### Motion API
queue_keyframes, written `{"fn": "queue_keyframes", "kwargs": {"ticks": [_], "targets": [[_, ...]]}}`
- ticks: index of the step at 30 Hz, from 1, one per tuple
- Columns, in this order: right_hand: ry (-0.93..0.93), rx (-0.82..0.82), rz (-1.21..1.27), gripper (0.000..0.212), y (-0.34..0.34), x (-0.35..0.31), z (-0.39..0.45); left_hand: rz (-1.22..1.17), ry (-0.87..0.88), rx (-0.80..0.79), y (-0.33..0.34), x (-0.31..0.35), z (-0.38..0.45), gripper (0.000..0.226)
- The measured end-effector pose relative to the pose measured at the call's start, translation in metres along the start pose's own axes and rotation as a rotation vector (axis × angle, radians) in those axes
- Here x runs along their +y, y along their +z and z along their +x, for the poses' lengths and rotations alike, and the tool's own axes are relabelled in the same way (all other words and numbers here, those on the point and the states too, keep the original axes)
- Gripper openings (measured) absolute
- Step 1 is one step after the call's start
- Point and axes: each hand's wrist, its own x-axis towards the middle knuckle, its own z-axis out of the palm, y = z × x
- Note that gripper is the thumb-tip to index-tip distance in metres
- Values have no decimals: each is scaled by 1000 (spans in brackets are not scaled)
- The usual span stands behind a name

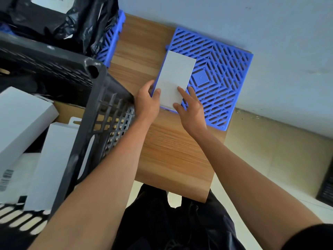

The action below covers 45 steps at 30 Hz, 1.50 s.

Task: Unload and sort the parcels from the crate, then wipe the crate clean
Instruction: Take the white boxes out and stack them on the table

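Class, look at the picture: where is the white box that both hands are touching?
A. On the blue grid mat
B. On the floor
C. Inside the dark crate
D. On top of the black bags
A: the white box lies on the blue grid mat, with the left hand and right hand at its near end.

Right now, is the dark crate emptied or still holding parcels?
Still holding parcels: the dark crate has at least two white boxes inside, while both hands set another white box on the blue grid mat.
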Motion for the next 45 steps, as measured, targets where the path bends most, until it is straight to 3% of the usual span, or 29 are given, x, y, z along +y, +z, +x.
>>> {"fn": "queue_keyframes", "kwargs": {"ticks": [5,10,16,23,33,39,45], "targets": [[-5,48,-5,56,-19,0,-30,120,89,19,0,-6,-27,49],[-3,69,-24,49,-40,-2,-60,153,189,3,-12,5,-63,44],[-168,74,-95,38,-64,-7,-96,402,329,-8,-41,16,-119,36],[-381,49,-144,37,-92,-21,-141,579,347,-21,-60,40,-207,35],[-631,-33,-238,42,-101,-57,-182,537,292,86,-105,48,-282,41],[-783,-60,-177,41,-90,-109,-208,255,276,230,-152,52,-310,35],[-856,-112,-168,41,-47,-162,-228,195,263,347,-216,27,-325,34]]}}
